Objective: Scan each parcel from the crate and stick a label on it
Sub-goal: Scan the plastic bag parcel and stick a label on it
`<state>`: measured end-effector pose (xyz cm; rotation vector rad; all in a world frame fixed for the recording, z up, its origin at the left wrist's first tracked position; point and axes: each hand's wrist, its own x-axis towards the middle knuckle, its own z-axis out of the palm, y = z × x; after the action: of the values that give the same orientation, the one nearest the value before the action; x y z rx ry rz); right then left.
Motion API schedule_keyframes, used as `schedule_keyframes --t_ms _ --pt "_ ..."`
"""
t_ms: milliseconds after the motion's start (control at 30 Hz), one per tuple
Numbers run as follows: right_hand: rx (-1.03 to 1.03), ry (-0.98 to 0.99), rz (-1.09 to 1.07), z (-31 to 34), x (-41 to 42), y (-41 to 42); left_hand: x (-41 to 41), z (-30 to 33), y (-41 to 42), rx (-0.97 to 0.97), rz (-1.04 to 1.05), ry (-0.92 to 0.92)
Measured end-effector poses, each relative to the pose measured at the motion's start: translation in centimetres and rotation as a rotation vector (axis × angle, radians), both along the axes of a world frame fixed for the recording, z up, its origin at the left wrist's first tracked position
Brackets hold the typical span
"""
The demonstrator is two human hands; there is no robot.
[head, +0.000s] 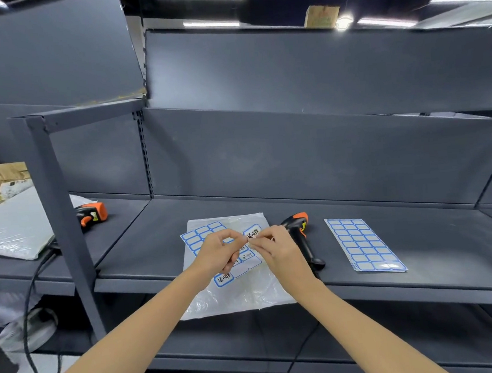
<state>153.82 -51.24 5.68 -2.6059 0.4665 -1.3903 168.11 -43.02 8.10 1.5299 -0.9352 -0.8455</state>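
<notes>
- Scanner (pixel 92 213), left of frame: lay on the shelf (pixel 389 234), well apart from the work.
- Parcel (pixel 235 293), lower centre: thin clear plastic bag, likely light, limp and slippery; best held by an edge.
- Left hand (pixel 215 255) and right hand (pixel 276 250): fingertips pinched one small label (pixel 250 237) over the parcel.
- Second scanner (pixel 300 238): just beside the right hand, liable to be knocked.
- Label sheet (pixel 364 243), right: flat, unused.
</notes>
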Motion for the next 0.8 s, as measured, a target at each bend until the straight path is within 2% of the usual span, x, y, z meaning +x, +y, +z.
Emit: schedule_keyframes --t_ms 100,167,267,367,500,800 --pt "0.420 -0.112 0.020 0.7 0.2 -0.2 0.3 0.0 0.1 -0.004 -0.021 -0.116" --pt "0.613 -0.176 -0.067 1.3 0.4 -0.7 0.4 0.0 0.2 -0.001 -0.041 -0.185" --pt "0.819 -0.118 -0.072 2.0 0.5 -1.5 0.6 -0.2 0.2 0.007 -0.057 -0.236" --pt "0.846 -0.064 -0.070 2.0 0.5 -1.9 0.6 -0.2 0.2 0.012 -0.061 -0.248" --pt "0.906 -0.115 -0.041 1.7 0.6 -2.1 0.7 -0.3 0.1 0.002 -0.048 -0.228" --pt "0.881 -0.069 0.003 1.5 0.5 -2.3 0.8 -0.1 -0.1 0.013 -0.039 -0.220"
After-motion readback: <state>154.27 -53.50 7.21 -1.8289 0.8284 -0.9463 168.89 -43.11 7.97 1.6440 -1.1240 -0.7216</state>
